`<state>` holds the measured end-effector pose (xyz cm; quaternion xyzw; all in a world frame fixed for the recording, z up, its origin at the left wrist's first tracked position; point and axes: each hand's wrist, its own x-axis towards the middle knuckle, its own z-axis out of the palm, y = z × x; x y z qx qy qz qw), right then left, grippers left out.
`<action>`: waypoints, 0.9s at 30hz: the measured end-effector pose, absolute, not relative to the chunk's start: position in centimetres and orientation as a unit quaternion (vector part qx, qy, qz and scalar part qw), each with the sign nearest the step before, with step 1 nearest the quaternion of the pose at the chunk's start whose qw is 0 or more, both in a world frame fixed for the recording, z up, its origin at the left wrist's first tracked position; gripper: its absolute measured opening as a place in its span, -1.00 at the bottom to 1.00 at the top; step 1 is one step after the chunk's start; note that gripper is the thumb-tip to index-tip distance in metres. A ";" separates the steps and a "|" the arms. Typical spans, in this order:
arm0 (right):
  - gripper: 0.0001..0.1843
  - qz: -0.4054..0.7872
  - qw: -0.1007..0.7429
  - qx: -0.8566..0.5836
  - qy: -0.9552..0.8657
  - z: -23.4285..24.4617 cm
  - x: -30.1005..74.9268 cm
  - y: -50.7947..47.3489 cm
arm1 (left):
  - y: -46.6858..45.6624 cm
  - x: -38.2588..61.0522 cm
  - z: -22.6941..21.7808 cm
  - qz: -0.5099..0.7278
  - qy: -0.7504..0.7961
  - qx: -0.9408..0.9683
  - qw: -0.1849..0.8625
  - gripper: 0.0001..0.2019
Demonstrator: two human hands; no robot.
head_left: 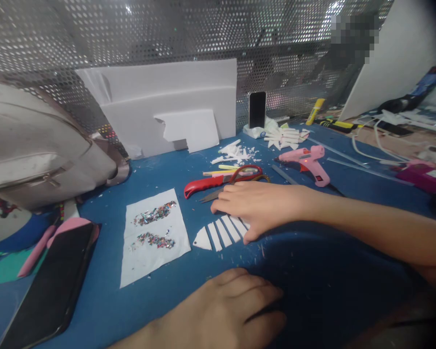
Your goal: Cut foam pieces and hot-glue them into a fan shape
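White flat pieces cut in slices [215,235] lie side by side on the blue table, together forming a fish-like shape with a pointed left end. My right hand [263,206] reaches over their right end, palm down with thumb and fingers apart. Its thumb tip is at the last slices, which it partly hides. Just beyond its fingers are scissors [211,196] and a red-handled cutter [207,185]. Nearer to me, my left hand [236,308] rests on the table, loosely bent, with nothing seen in it. Left of the slices is a white paper [131,257] bearing two heaps of shiny flakes [156,240].
A pink glue gun [307,162] lies at the right, near clear glue sticks [366,170]. White scraps [236,152] are scattered behind. One phone [257,110] stands upright; another phone [54,286] lies at left. A pale backpack [47,145] and white boards [167,77] line the back.
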<state>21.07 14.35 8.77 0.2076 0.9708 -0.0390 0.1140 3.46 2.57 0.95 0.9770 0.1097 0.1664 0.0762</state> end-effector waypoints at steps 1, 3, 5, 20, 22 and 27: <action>-0.24 -0.038 0.116 0.209 0.970 8.8 21.1 14.4 | 2.6 3.5 1.0 0.166 0.109 0.977 0.076 -0.71; -0.28 -0.036 0.117 0.213 0.969 8.8 21.2 14.4 | 2.6 3.4 1.1 0.166 0.109 0.977 0.076 -0.71; -0.28 -0.036 0.116 0.215 0.969 8.8 21.2 14.4 | 2.7 3.5 1.1 0.169 0.110 0.977 0.075 -0.72; -0.22 -0.022 0.175 0.228 0.958 9.8 21.3 14.2 | 2.6 3.5 0.9 0.166 0.111 0.977 0.080 -0.72; -0.22 -0.022 0.181 0.238 0.954 9.9 21.3 14.1 | 2.6 3.4 0.9 0.165 0.111 0.977 0.080 -0.71; -0.24 -0.025 0.174 0.243 0.954 9.8 21.3 14.2 | 2.6 3.5 1.0 0.172 0.112 0.976 0.072 -0.72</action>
